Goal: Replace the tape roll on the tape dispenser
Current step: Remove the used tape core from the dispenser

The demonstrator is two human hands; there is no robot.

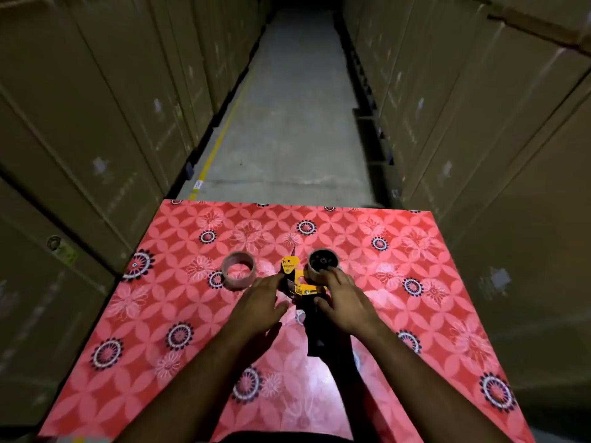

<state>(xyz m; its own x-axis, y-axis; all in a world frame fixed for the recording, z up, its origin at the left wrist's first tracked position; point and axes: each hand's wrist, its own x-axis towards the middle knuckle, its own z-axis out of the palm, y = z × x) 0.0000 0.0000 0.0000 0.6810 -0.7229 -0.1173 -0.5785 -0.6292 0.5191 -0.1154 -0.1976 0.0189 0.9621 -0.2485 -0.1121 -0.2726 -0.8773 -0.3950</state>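
A yellow and black tape dispenser lies in the middle of the red flowered table, its black handle pointing toward me. A roll sits on its hub at the right. A loose clear tape roll lies flat just left of the dispenser. My right hand holds the dispenser, fingertips on the mounted roll and thumb on the black body. My left hand is spread, and its fingertips touch the dispenser's yellow front between the two rolls.
Tall stacks of brown cardboard boxes wall in both sides of a narrow concrete aisle beyond the table's far edge. A yellow floor line runs along the left stack.
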